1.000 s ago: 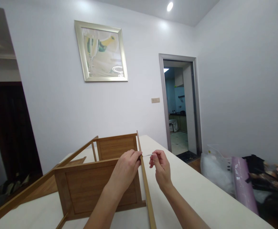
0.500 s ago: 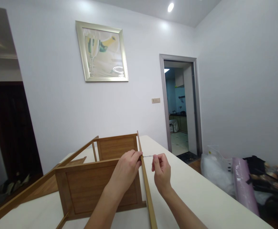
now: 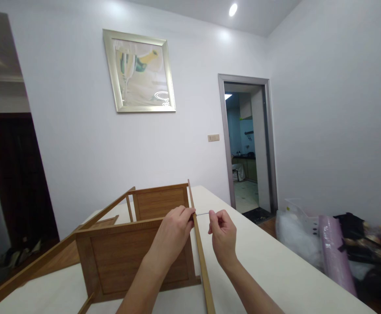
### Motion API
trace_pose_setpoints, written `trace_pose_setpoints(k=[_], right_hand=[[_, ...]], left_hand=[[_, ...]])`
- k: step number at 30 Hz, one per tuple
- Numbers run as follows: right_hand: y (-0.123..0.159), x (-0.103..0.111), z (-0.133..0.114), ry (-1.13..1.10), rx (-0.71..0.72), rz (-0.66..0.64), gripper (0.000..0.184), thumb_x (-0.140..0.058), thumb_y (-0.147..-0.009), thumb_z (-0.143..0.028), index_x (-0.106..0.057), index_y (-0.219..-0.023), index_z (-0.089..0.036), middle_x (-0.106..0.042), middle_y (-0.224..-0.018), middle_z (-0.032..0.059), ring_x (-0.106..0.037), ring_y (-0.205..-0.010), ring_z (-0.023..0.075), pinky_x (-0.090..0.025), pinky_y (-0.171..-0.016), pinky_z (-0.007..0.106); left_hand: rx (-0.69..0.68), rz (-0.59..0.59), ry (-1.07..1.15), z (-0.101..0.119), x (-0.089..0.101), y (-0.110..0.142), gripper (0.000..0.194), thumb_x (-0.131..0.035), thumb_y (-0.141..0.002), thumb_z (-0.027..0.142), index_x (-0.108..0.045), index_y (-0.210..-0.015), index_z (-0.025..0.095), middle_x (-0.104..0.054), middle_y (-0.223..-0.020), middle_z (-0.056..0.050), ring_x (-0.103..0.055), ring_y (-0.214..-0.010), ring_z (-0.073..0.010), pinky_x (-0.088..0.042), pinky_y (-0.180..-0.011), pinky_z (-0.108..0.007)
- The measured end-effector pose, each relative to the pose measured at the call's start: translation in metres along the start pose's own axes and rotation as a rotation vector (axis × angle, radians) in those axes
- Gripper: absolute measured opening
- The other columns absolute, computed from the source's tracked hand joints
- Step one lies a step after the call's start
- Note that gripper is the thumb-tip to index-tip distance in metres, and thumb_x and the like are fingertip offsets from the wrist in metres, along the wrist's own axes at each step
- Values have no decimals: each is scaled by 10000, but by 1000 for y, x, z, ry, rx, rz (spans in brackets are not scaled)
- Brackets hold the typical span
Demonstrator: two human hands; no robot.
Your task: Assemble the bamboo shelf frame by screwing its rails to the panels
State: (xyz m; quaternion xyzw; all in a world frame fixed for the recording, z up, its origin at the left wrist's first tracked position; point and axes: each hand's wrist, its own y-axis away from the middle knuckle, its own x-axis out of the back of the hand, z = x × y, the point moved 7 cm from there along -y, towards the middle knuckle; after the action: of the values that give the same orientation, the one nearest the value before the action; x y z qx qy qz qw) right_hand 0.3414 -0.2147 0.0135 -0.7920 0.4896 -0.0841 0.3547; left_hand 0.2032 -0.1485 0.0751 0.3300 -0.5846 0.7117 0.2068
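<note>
A brown wooden rack (image 3: 141, 257) with panelled shelves lies on its side on a white tabletop (image 3: 259, 266). My left hand (image 3: 175, 233) is closed over the top corner of the nearer panel, its fingertips against the long narrow rail (image 3: 199, 250) on the right. Just right of that rail, my right hand (image 3: 223, 235) pinches a thin metal hex key (image 3: 203, 213) between thumb and forefinger. The key's tip meets the rail near my left fingertips; its other end is hidden in my fist.
A second panel (image 3: 160, 201) stands farther back, and another long rail (image 3: 62, 239) runs along the left. On the floor at right lie a purple wrapped roll (image 3: 336, 253), clear plastic (image 3: 296, 235) and mixed items. A doorway (image 3: 247, 148) opens beyond the table.
My right hand has shifted very slightly right and turned a little, with the key still pinched. The left hand and the rack look the same.
</note>
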Motion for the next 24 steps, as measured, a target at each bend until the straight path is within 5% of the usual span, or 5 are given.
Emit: trace_pose_setpoints(k=[7,24], right_hand=[[3,-2,-5,-153,-45,12,216,-632,-874,-409,-553,-889,-208,-583,-628,-50,-566,-509,115,-472,-514,239],[8,-4,-2,-125,62,-52,198,-608,-900,-370,-572,-998,-202,-739,-925,81,-718,-797,203,-596,-651,321]], left_hand=[[4,-4,-8,-1,-2,0,267,-507,-909,113,-611,-1139,201,-651,-956,-49,-624,-911,-205,-527,-848,-375],[6,-14,6,1,0,0,263,-510,-914,107,-617,-1141,184,-650,-950,-51,-618,-909,-203,-524,-855,-374]])
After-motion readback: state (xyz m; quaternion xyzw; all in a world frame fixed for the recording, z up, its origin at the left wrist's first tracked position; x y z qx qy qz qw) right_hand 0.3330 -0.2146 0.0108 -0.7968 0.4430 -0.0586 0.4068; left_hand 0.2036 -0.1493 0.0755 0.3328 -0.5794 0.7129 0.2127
